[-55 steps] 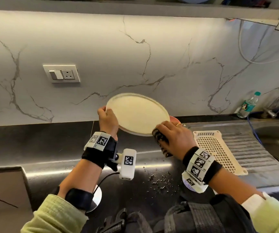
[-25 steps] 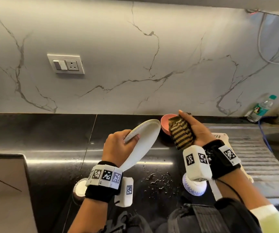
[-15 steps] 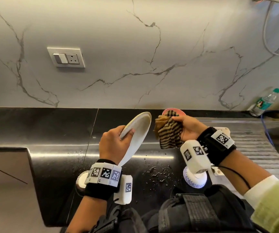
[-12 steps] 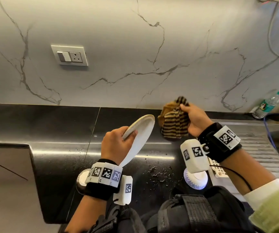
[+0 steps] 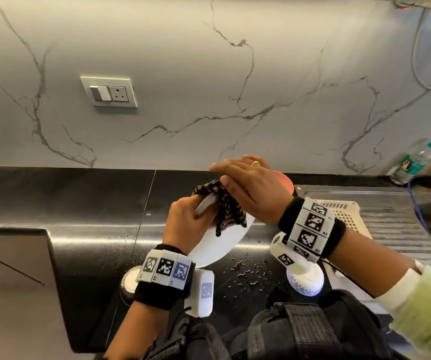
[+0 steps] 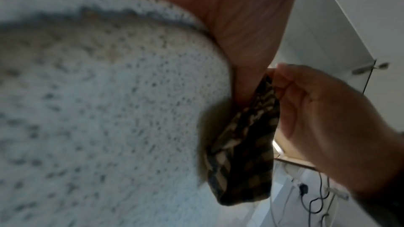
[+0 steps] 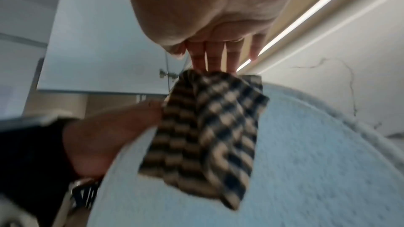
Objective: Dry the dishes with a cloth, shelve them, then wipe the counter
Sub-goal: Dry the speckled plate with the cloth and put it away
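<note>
Two hands, plate (image 5: 217,245), checked cloth (image 5: 224,209)

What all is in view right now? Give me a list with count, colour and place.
plate: one, white speckled, tilted above the counter, gripped at its upper edge by the left hand
cloth: one, brown-and-black striped, draped over the plate's top edge under the right hand
bowl: one, pink, behind the right hand
drain tray: one, cream, on the steel drainboard
bottle: one, clear with green cap, by the wall
counter: black, droplets near the front
left hand: holds plate
right hand: fingers straight, pressing cloth
</note>
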The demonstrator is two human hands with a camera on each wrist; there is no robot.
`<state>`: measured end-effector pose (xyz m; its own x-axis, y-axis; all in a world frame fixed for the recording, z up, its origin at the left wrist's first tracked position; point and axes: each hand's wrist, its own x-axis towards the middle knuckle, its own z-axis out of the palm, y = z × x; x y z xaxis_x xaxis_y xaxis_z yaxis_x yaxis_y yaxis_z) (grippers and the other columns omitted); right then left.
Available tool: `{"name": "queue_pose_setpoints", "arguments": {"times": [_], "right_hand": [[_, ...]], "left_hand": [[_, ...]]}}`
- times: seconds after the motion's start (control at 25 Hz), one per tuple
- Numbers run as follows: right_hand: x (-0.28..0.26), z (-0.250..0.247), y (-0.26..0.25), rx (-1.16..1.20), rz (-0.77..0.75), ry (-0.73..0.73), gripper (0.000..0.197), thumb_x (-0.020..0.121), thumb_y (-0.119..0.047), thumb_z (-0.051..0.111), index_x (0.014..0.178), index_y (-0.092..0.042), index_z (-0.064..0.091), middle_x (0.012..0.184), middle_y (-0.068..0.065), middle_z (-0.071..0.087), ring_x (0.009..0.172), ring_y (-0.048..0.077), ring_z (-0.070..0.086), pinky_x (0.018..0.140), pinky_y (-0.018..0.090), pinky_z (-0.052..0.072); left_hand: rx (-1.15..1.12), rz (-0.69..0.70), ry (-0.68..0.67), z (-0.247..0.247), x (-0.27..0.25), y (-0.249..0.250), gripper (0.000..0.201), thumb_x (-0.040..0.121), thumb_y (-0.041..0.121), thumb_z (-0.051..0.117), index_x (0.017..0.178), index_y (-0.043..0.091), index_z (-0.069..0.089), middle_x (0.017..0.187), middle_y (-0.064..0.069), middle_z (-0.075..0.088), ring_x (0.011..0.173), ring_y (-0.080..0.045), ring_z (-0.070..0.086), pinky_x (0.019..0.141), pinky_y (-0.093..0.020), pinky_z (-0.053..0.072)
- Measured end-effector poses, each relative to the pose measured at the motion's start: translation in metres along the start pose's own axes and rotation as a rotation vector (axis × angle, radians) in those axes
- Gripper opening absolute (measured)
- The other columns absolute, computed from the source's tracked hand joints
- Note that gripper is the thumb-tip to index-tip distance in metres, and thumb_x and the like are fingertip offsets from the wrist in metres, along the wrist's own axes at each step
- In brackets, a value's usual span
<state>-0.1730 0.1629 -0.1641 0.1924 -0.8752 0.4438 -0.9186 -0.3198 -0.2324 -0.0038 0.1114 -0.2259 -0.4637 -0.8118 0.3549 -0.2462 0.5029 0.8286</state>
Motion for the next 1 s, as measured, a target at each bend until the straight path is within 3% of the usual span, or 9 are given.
{"name": "queue_pose_setpoints", "arguments": {"times": [0.08, 0.2, 0.32, 0.48, 0.76, 0.92, 1.0], "right_hand": [[0.003, 0.008, 0.001, -0.033, -0.122, 0.049, 0.041, 0.098, -0.035, 0.030, 0.112, -0.014, 0.062, 0.105, 0.002, 0.067, 0.096, 0.023, 0.061, 0.090, 0.034, 0.041], [0.010, 0.017, 0.003, -0.172, -0.149, 0.219, 0.048, 0.100, -0.038, 0.026, 0.086, -0.010, 0.064, 0.079, 0.004, 0.062, 0.069, 0.026, 0.058, 0.069, 0.032, 0.041], [0.014, 0.013, 0.010, -0.209, -0.208, 0.335, 0.052, 0.100, -0.038, 0.025, 0.081, -0.010, 0.064, 0.073, 0.004, 0.060, 0.062, 0.026, 0.055, 0.061, 0.032, 0.043], [0.015, 0.009, 0.017, -0.203, -0.189, 0.421, 0.047, 0.098, -0.036, 0.029, 0.089, -0.009, 0.066, 0.080, 0.005, 0.063, 0.069, 0.025, 0.056, 0.065, 0.032, 0.041], [-0.002, 0.012, 0.038, 0.040, 0.172, 0.569, 0.039, 0.096, -0.031, 0.033, 0.106, -0.006, 0.060, 0.096, 0.008, 0.063, 0.087, 0.024, 0.057, 0.078, 0.039, 0.047], [-0.014, 0.025, 0.048, 0.219, 0.378, 0.643, 0.043, 0.096, -0.034, 0.030, 0.118, -0.007, 0.054, 0.107, 0.006, 0.060, 0.100, 0.019, 0.054, 0.088, 0.039, 0.045], [-0.019, 0.031, 0.051, 0.292, 0.456, 0.661, 0.044, 0.097, -0.036, 0.029, 0.126, -0.010, 0.050, 0.116, 0.004, 0.057, 0.109, 0.017, 0.052, 0.096, 0.038, 0.043]], "left_hand": [[-0.063, 0.015, -0.004, 0.001, 0.005, 0.006, 0.031, 0.077, 0.041, 0.056, 0.060, 0.015, 0.055, 0.047, 0.007, 0.044, 0.044, -0.008, 0.035, 0.044, -0.020, 0.030], [-0.108, 0.052, -0.042, 0.002, 0.009, 0.015, 0.031, 0.081, 0.027, 0.060, 0.058, 0.008, 0.052, 0.048, -0.004, 0.042, 0.047, -0.010, 0.032, 0.044, -0.031, 0.030], [-0.183, 0.077, -0.039, 0.005, 0.011, 0.021, 0.033, 0.084, 0.022, 0.063, 0.061, 0.000, 0.054, 0.050, -0.011, 0.041, 0.049, -0.011, 0.033, 0.045, -0.037, 0.029], [-0.288, 0.078, 0.004, 0.007, 0.011, 0.027, 0.046, 0.082, 0.031, 0.065, 0.063, -0.008, 0.053, 0.050, -0.006, 0.037, 0.045, -0.009, 0.028, 0.043, -0.026, 0.024], [-0.383, 0.041, 0.045, 0.006, 0.006, 0.037, 0.049, 0.084, 0.023, 0.066, 0.054, -0.007, 0.041, 0.047, -0.001, 0.030, 0.043, -0.009, 0.024, 0.042, -0.020, 0.022], [-0.477, 0.004, 0.074, 0.009, 0.002, 0.037, 0.048, 0.080, 0.034, 0.066, 0.050, 0.007, 0.041, 0.045, 0.007, 0.030, 0.043, -0.010, 0.023, 0.043, -0.027, 0.020], [-0.537, -0.049, 0.127, 0.012, 0.002, 0.036, 0.046, 0.076, 0.040, 0.067, 0.051, 0.007, 0.046, 0.046, 0.003, 0.035, 0.045, -0.020, 0.026, 0.045, -0.030, 0.022]]}}
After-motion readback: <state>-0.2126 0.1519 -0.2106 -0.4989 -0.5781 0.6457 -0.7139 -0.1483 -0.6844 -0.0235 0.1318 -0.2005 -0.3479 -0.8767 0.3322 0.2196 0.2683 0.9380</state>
